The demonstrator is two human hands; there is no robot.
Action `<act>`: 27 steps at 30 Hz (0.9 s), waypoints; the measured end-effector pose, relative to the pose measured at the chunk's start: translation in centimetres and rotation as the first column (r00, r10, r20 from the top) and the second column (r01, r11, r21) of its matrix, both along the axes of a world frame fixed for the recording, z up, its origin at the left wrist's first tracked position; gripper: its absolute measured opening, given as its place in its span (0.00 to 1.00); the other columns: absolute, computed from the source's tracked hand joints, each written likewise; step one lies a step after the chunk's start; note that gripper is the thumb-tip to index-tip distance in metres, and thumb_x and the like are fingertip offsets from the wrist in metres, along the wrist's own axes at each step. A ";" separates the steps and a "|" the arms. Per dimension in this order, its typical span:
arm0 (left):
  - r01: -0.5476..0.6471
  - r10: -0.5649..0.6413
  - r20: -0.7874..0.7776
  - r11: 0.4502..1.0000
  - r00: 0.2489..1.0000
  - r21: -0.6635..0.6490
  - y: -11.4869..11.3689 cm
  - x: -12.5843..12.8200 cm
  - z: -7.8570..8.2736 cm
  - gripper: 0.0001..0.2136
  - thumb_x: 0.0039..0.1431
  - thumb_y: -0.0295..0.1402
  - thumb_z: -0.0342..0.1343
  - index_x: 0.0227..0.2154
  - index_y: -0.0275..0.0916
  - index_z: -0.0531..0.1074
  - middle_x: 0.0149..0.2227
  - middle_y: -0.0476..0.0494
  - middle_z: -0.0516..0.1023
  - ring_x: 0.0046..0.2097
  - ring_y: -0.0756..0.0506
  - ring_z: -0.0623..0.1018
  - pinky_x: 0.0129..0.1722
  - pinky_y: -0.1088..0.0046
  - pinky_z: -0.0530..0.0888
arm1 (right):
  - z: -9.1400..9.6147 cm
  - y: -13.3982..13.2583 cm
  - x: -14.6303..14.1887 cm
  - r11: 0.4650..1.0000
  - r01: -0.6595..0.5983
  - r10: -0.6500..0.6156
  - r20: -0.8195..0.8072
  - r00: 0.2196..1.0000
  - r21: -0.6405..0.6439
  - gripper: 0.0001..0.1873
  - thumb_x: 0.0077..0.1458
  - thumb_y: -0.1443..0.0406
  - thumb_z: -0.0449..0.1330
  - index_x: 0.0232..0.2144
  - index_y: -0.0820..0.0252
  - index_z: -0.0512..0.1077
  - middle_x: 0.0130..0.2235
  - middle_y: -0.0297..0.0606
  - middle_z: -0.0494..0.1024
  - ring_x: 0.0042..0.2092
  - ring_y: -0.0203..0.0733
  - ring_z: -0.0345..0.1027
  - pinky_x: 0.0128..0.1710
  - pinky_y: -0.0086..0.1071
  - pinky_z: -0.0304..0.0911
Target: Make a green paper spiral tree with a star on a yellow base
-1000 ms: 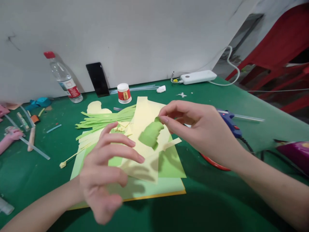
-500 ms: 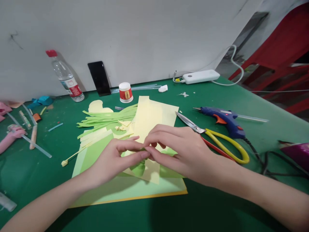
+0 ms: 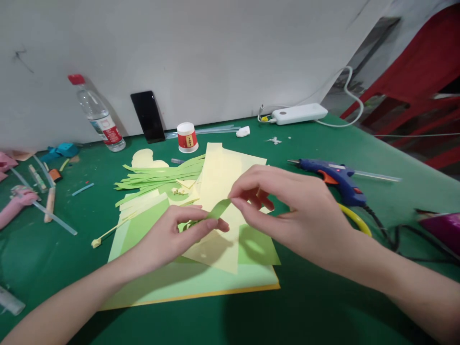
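Observation:
A narrow green paper strip (image 3: 217,210) is stretched between both hands above a stack of pale yellow and green paper sheets (image 3: 187,282). My left hand (image 3: 172,237) pinches its lower end, where the strip looks partly coiled under the fingers. My right hand (image 3: 287,211) pinches the upper end and holds it a little higher. A fan of cut green strips (image 3: 158,177) lies behind the sheets.
To the right on the green table lie a blue glue gun (image 3: 336,176) with cable and scissors with a yellow handle (image 3: 354,218), mostly hidden by my right hand. At the back stand a water bottle (image 3: 96,115), a black phone (image 3: 148,116), a small jar (image 3: 187,137) and a white power bank (image 3: 298,114). Glue sticks (image 3: 50,215) lie at the left.
A second ago my right hand held a rolled green piece alone. The hands then met over the sheets; now the right hand has lifted, drawing the strip out from the left.

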State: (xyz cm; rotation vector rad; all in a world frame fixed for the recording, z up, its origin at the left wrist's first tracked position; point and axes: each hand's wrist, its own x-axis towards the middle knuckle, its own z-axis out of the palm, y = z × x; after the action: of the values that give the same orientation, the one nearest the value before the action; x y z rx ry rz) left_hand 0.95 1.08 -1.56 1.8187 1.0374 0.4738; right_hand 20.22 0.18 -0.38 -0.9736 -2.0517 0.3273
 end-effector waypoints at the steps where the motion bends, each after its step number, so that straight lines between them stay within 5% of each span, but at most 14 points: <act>1: -0.014 0.014 0.018 1.000 1.000 -0.015 0.0 0.0 0.0 0.14 0.60 0.40 0.48 0.33 0.42 0.78 0.31 0.48 0.79 0.31 0.48 0.72 0.30 0.74 0.66 | 0.1 0.0 0.1 1.000 0.025 -0.025 -0.003 1.000 0.003 0.05 0.52 0.72 0.53 0.26 0.58 0.65 0.26 0.33 0.72 0.24 0.31 0.62 0.21 0.26 0.58; 9: -0.244 0.259 0.425 0.965 0.867 -0.092 0.1 -0.2 -1.0 0.07 0.56 0.35 0.55 0.36 0.43 0.75 0.30 0.49 0.78 0.34 0.48 0.75 0.37 0.72 0.71 | 0.4 0.7 0.7 0.986 0.151 -0.160 -0.129 0.979 -0.076 0.05 0.49 0.72 0.54 0.25 0.59 0.66 0.24 0.32 0.70 0.23 0.30 0.60 0.20 0.25 0.56; 13: -0.374 0.296 0.485 0.925 0.823 0.070 0.0 -0.4 -1.1 0.07 0.54 0.29 0.58 0.34 0.48 0.76 0.34 0.52 0.77 0.32 0.52 0.74 0.34 0.76 0.71 | 0.2 1.4 1.0 0.956 0.182 -0.231 -0.210 0.950 -0.230 0.03 0.49 0.70 0.55 0.25 0.59 0.67 0.24 0.32 0.69 0.24 0.31 0.60 0.21 0.26 0.56; 16: -0.378 0.200 0.453 0.860 0.869 0.344 0.2 -0.7 -1.0 0.11 0.53 0.23 0.56 0.30 0.49 0.76 0.39 0.52 0.75 0.39 0.50 0.73 0.34 0.74 0.71 | 0.0 2.3 1.5 0.934 0.155 -0.250 -0.281 0.926 -0.321 0.03 0.49 0.67 0.56 0.24 0.60 0.67 0.20 0.31 0.64 0.21 0.30 0.55 0.18 0.26 0.51; 18: -0.299 0.084 0.349 0.720 0.933 0.626 0.5 -1.1 -1.0 0.14 0.52 0.19 0.55 0.30 0.49 0.76 0.38 0.51 0.76 0.40 0.48 0.72 0.36 0.71 0.70 | -0.3 3.0 1.9 0.921 0.130 -0.253 -0.311 0.916 -0.366 0.04 0.49 0.67 0.56 0.24 0.60 0.67 0.18 0.29 0.62 0.19 0.30 0.53 0.17 0.26 0.48; 19: -0.224 0.017 0.267 0.597 0.964 0.771 0.6 -1.4 -1.0 0.15 0.50 0.18 0.56 0.30 0.49 0.76 0.37 0.51 0.77 0.39 0.47 0.72 0.38 0.69 0.70 | -0.4 3.3 2.1 0.914 0.124 -0.257 -0.315 0.914 -0.385 0.04 0.49 0.67 0.56 0.24 0.60 0.67 0.18 0.29 0.62 0.19 0.29 0.53 0.17 0.27 0.48; 21: -0.023 -0.104 0.050 0.243 0.993 0.970 0.8 -2.0 -1.0 0.14 0.49 0.18 0.57 0.27 0.47 0.76 0.34 0.53 0.79 0.36 0.47 0.72 0.42 0.66 0.69 | -0.5 3.7 2.3 0.901 0.131 -0.274 -0.309 0.911 -0.413 0.04 0.48 0.67 0.56 0.23 0.61 0.67 0.17 0.29 0.62 0.18 0.29 0.53 0.17 0.27 0.48; 23: 0.160 -0.164 -0.172 -0.085 0.971 0.983 0.9 -2.3 -1.1 0.11 0.49 0.19 0.58 0.23 0.44 0.75 0.34 0.55 0.79 0.37 0.49 0.72 0.49 0.67 0.66 | -0.5 4.0 2.5 0.899 0.163 -0.305 -0.312 0.900 -0.408 0.04 0.48 0.67 0.56 0.23 0.61 0.67 0.18 0.28 0.63 0.18 0.28 0.53 0.17 0.27 0.48; 24: 0.232 -0.190 -0.262 -0.168 0.946 0.958 0.9 -2.3 -1.2 0.10 0.51 0.20 0.58 0.22 0.42 0.74 0.34 0.54 0.79 0.38 0.51 0.72 0.51 0.69 0.65 | -0.5 4.1 2.5 0.901 0.184 -0.321 -0.318 0.892 -0.392 0.04 0.48 0.68 0.55 0.23 0.62 0.67 0.18 0.29 0.63 0.18 0.28 0.53 0.18 0.27 0.49; 25: 0.309 -0.208 -0.346 -0.190 0.915 0.932 0.8 -2.1 -1.4 0.10 0.53 0.21 0.56 0.22 0.41 0.74 0.34 0.53 0.79 0.39 0.52 0.72 0.52 0.71 0.65 | -0.5 4.2 2.6 0.905 0.208 -0.337 -0.328 0.883 -0.371 0.04 0.48 0.68 0.55 0.23 0.62 0.67 0.18 0.29 0.63 0.19 0.28 0.53 0.18 0.27 0.49; 27: 0.444 -0.255 -0.469 -0.152 0.845 0.883 0.8 -1.6 -1.8 0.11 0.57 0.22 0.51 0.23 0.38 0.74 0.33 0.50 0.79 0.40 0.52 0.73 0.51 0.73 0.68 | -0.6 4.4 2.7 0.912 0.264 -0.370 -0.352 0.860 -0.313 0.04 0.48 0.69 0.56 0.23 0.61 0.67 0.20 0.30 0.64 0.19 0.28 0.54 0.18 0.27 0.49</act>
State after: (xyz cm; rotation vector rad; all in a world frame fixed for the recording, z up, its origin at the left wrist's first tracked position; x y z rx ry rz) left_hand -0.60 1.85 -3.38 3.4168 -0.1134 0.8946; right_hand 22.95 4.57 -0.94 -1.2653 -1.4626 0.5734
